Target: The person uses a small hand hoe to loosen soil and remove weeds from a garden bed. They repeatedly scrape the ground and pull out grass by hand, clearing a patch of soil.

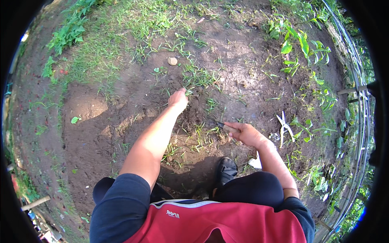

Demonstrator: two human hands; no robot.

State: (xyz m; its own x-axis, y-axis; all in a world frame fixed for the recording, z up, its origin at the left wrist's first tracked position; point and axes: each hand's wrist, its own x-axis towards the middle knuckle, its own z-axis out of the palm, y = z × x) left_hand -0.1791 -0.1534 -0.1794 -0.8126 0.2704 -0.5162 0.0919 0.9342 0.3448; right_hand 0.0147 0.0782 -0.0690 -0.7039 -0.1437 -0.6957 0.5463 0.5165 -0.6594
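The right hand grasps the hand tool by its wooden handle, seemingly keeping the dark blade free and pointing left, while the left hand reaches farther, fingers curled beside grass, though whether they grip it I cannot tell.

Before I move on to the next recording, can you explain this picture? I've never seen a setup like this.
There's no machine: these are a person's bare hands, seen from a wide fisheye camera on their head, looking down, so edges curve. Below is muddy soil with patches of grass. The left hand is down at some grass blades; its grip is unclear. The right hand holds a pale-handled tool. White shears lie to its right; a pale stone lies farther ahead.
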